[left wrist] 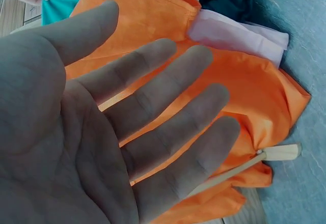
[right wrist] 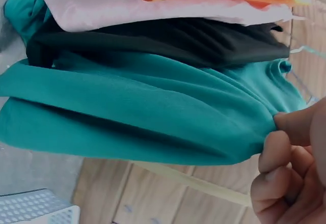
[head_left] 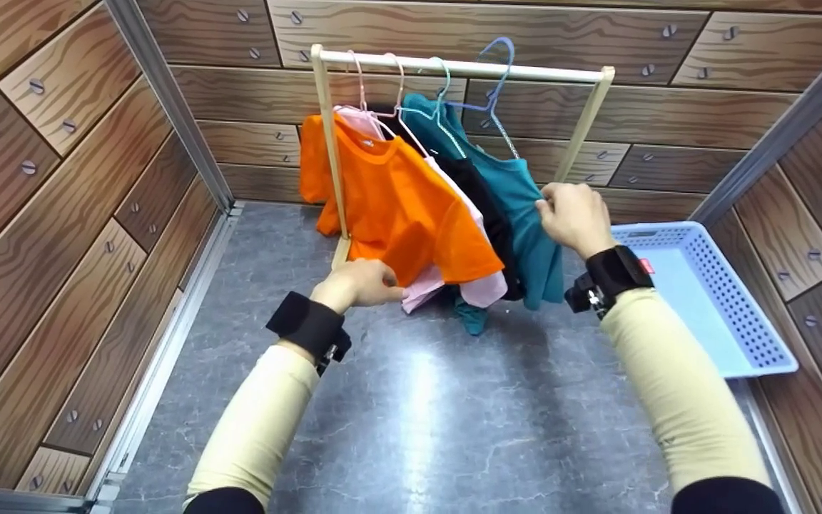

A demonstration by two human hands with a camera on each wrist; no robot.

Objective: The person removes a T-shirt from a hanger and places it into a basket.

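Observation:
My right hand (head_left: 574, 214) pinches the edge of a teal shirt (head_left: 511, 187) between thumb and finger; the right wrist view shows the cloth (right wrist: 153, 102) stretched from the pinch. That shirt hangs at the right of the row, with a blue hanger (head_left: 500, 96) at its neck. In the left wrist view my left hand (left wrist: 153, 122) has its fingers spread and holds nothing, in front of an orange shirt (head_left: 397, 207). Behind the orange shirt hang a pink shirt (head_left: 486, 291) and a black shirt (head_left: 479, 189), partly hidden.
A wooden clothes rack (head_left: 554, 71) with a white rail stands against the plank-patterned wall (head_left: 668, 128). At the right, a light blue basket (head_left: 746, 307) with perforated sides sits on the grey floor (head_left: 411, 428). Pink hangers (head_left: 400, 78) and a green hanger (head_left: 445, 78) hook over the rail.

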